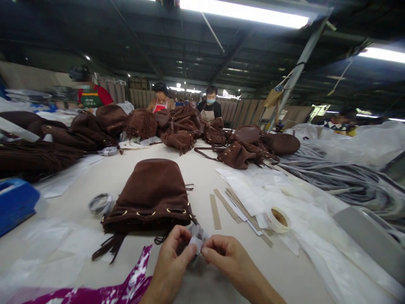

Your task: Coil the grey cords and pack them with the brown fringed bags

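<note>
Hands meet at the near edge of the pale table [202,169]. The left hand [172,259] and the right hand [223,253] each have their grip pinched, thumb against forefinger, on a small pale grey-white slip [196,237]. The slip is held just above the table top, between the two hands and just in front of the mouth of a dark brown suede drawstring pouch [152,190] with brass eyelets. That pouch lies flat, its cords trailing toward the near edge. The slip looks very light, limp and thin, film or paper, I cannot tell which. It would likely crease or tear under a hard pull, so its corners and edges, taken lightly with the fingertips as now, seem the sensible hold. The pouch looks soft, floppy and not slippery, and it would probably sag if lifted by one side. Toward the right edge lie a cream roll of tape [278,219], flat tan card strips [215,211] and crumpled white sheets [253,185]; toward the left edge, a clear roll of tape [100,204] and a blue plastic box [15,202]. Along the far edge sits a heap of brown fringed suede bags [180,126], with other people at work behind it. A magenta and white patterned cloth [133,287] shows by the left wrist. No brand, label or writing can be read anywhere.
</note>
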A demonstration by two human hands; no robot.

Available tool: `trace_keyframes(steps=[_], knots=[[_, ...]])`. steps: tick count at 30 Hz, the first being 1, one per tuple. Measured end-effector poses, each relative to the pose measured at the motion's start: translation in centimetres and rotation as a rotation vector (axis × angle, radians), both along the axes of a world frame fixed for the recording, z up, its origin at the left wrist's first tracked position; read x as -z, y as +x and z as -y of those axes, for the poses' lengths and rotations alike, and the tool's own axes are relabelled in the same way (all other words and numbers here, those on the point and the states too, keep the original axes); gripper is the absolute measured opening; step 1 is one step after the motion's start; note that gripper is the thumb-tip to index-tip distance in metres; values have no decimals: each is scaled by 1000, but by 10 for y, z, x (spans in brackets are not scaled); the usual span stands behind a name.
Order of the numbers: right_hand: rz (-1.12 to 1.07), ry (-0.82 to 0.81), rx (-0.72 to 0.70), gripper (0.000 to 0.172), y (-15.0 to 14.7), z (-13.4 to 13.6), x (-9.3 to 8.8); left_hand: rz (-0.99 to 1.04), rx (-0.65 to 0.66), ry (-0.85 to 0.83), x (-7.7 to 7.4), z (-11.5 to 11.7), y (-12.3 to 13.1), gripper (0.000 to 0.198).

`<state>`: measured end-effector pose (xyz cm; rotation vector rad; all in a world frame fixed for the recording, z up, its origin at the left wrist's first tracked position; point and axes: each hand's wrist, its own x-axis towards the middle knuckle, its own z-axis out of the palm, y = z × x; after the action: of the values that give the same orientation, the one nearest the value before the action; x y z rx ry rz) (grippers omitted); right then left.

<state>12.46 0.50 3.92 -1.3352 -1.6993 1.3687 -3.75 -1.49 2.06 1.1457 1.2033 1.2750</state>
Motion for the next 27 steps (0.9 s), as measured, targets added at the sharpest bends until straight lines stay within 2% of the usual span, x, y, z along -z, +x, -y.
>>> trace_keyframes(steps=[1,4,8,11,18,22,25,27], knots=[[-30,-38,7,16,2,0,-1,20,9,-14,-1,0,0,24],[-59,-72,57,24,6,0,-2,44,39,-41,-4,-1,0,26],[30,25,103,14,3,-1,-2,23,79,-50,-6,-4,0,23],[144,77,138,13,-1,-2,-3,-9,116,-76,-9,-5,-2,25],[323,140,148,12,1,0,-12,-349,217,-16,-24,-7,-6,16],[361,188,161,11,3,4,-17,-259,249,-26,-18,-11,-6,18],[288,155,160,11,4,6,-20,-138,228,-48,-8,-12,-7,24],[242,124,158,11,5,6,-22,-126,204,-30,-4,-11,-8,27]])
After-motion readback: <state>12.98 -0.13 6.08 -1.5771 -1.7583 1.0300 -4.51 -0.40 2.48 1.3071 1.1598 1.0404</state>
